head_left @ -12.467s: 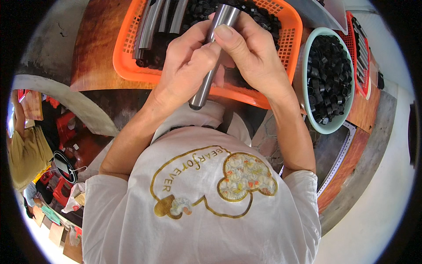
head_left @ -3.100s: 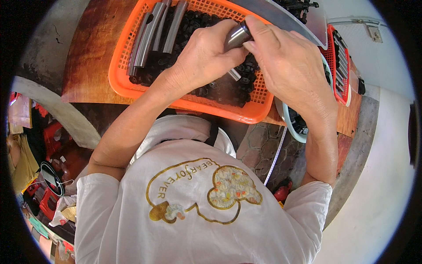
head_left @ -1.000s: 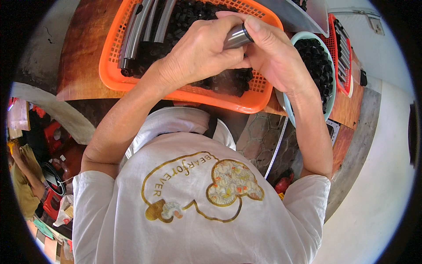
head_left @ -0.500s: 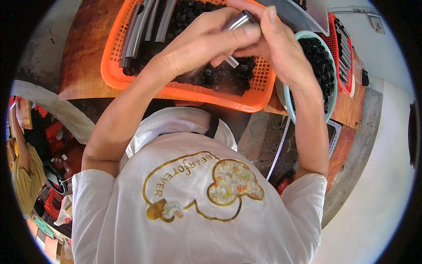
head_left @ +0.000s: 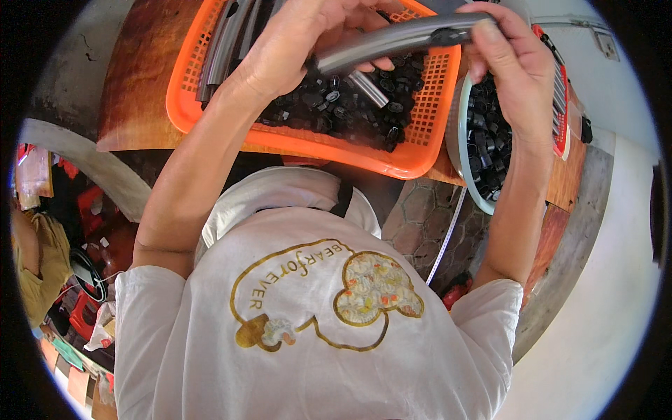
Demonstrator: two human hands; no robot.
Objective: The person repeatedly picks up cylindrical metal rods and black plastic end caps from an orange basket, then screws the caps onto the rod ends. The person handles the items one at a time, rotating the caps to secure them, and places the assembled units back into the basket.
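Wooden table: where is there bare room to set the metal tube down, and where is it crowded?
Bare wood lies on the wooden table left of the orange basket. Crowded: the basket holds black caps and tubes; the bowl beside it is full too.

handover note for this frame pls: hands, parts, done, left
Left hand: gripping the near end of the grey metal tube.
Right hand: fingers on the tube's far end, at a black cap.
Parts: tube held over the orange basket of black caps and more tubes; pale bowl of black caps at right.
Done: cap sits at the tube end.
Left: can't tell if it's fully seated.
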